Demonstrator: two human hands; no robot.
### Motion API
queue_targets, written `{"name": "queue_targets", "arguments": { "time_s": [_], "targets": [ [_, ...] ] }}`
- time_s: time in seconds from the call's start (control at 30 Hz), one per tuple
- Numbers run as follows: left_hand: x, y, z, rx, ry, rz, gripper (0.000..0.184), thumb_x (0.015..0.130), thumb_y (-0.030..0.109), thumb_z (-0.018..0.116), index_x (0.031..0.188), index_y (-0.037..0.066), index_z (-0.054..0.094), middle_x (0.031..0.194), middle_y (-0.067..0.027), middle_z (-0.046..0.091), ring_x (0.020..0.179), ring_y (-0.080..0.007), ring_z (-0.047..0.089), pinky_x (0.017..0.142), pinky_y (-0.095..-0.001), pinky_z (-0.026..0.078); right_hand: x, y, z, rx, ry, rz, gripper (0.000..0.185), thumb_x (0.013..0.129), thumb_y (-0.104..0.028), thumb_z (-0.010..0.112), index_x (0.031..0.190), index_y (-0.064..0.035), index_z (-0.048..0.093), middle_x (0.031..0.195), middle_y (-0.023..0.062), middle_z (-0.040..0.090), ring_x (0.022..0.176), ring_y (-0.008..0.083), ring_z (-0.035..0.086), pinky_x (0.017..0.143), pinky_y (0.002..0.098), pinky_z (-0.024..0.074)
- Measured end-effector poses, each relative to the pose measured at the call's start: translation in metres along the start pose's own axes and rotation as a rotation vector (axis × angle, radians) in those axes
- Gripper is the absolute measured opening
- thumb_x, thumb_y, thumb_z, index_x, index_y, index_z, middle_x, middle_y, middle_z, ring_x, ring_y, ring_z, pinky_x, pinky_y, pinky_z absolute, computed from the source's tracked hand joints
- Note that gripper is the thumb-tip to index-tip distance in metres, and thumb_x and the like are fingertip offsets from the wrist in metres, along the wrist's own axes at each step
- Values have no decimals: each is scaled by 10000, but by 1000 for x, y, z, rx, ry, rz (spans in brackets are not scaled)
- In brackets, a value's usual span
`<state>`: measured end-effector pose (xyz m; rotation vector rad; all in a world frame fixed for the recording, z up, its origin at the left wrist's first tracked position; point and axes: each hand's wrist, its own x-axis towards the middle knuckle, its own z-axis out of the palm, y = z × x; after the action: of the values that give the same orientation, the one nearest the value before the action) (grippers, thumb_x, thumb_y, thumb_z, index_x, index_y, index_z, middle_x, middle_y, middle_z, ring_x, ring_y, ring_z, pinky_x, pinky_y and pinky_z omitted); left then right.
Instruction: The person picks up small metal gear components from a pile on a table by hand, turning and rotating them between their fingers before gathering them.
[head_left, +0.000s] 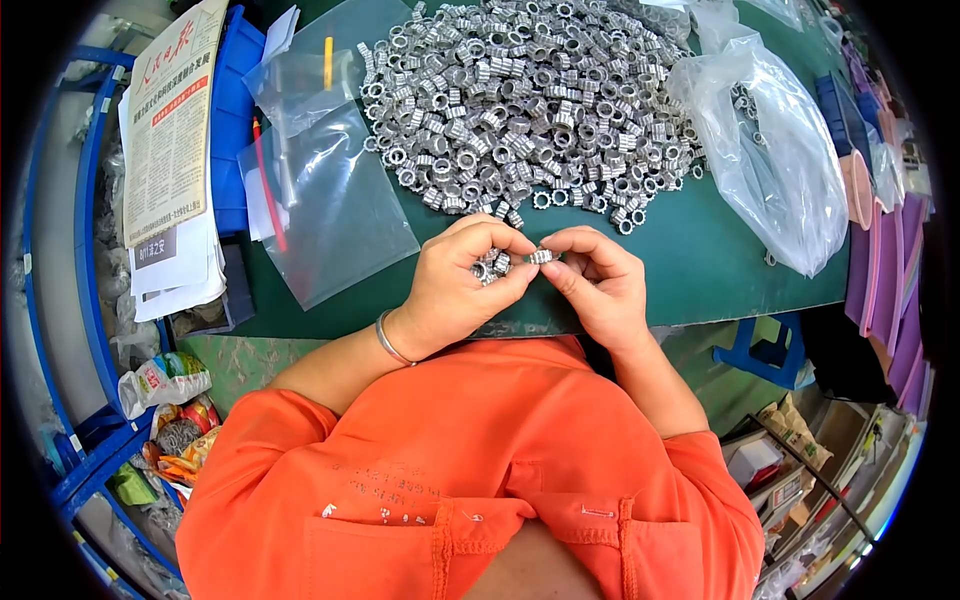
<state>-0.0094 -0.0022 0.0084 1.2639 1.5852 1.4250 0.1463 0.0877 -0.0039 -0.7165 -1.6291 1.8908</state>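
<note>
Between the fingertips of both hands is a small ridged metal ring [541, 257], like a little toothed gear. My left hand [455, 275] pinches its left side, with several more metal rings [490, 266] gathered inside the curl of the fingers. From the other side, my right hand [602, 285] grips the same ring with thumb and forefinger. Just beyond the hands, a large heap of similar metal rings [530, 100] spreads over the green table [650, 270]. A few rings lie loose at the heap's near edge.
A clear plastic bag [775, 150] with some rings by it lies right of the heap. Flat plastic sheets [335, 200], a red pen [270, 190] and a yellow stick [328, 63] are on the left. Beyond them stand a newspaper [175, 120] and a blue bin [230, 130]. A blue stool [765, 350] is below right.
</note>
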Motion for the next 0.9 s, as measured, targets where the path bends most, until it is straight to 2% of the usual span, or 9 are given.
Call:
{"name": "queue_targets", "arguments": {
  "time_s": [0.33,0.37,0.43,0.47,0.53,0.57,0.63,0.67,0.9],
  "targets": [
    [0,1,0,19,-6,-4,155,710,-17,709,833,20,623,804,-40,613,746,-128,581,703,-249,456,1,3,-2,-92,-9,-7,135,793,3,659,928,8,657,878,20,606,566,6,375,506,162,315],
    [-1,-1,-1,20,-5,-3,155,710,-17,709,833,20,623,804,-40,613,746,-128,581,703,-249,456,1,0,-4,-119,-39,1,138,785,13,655,922,3,658,872,32,614,569,27,417,513,180,346],
    [-1,-6,-5,-136,-50,-67,141,732,-23,678,845,11,599,823,-63,595,677,-127,558,582,-229,454,8,-6,-9,-146,-75,-5,143,776,22,652,917,-1,659,867,45,621,572,48,459,520,198,376],
    [-1,-5,-9,-131,-45,-62,141,732,-23,678,845,11,599,823,-63,595,677,-127,558,582,-229,454,14,-8,-12,-356,-16,-132,152,763,37,644,910,-3,658,858,69,622,591,90,507,540,228,410],
    [-1,-5,-18,-898,-86,-555,110,775,24,633,863,1,572,856,-104,563,597,-122,513,430,-195,412,24,-7,-16,-686,96,-297,154,751,9,645,901,-27,650,828,101,605,665,218,604,598,315,488],
    [-1,-7,-21,-897,-85,-554,110,775,24,633,863,1,572,856,-104,563,597,-122,513,430,-195,412,27,-7,-14,-685,95,-299,154,751,9,645,901,-27,650,828,101,605,665,218,604,598,315,488],
    [3,-16,-24,-1342,-204,-535,118,804,73,586,884,-6,553,889,-150,537,545,-118,477,335,-174,365,33,-5,-5,-935,111,-375,136,766,-72,663,900,-70,644,799,64,580,643,233,599,566,326,492],
    [3,-20,-24,-1422,-238,-514,165,808,114,584,918,-6,554,903,-159,539,570,-124,493,351,-174,400,36,1,-3,-1043,111,-383,134,770,-137,671,895,-102,637,786,39,557,627,244,597,533,346,489],
    [4,-17,-20,-1402,-166,-501,92,863,89,547,931,27,554,853,-122,555,611,-130,535,339,-154,348,31,2,-2,-1107,81,-404,112,777,-115,652,886,-105,628,830,38,554,612,243,602,509,354,482]
  ]
}}
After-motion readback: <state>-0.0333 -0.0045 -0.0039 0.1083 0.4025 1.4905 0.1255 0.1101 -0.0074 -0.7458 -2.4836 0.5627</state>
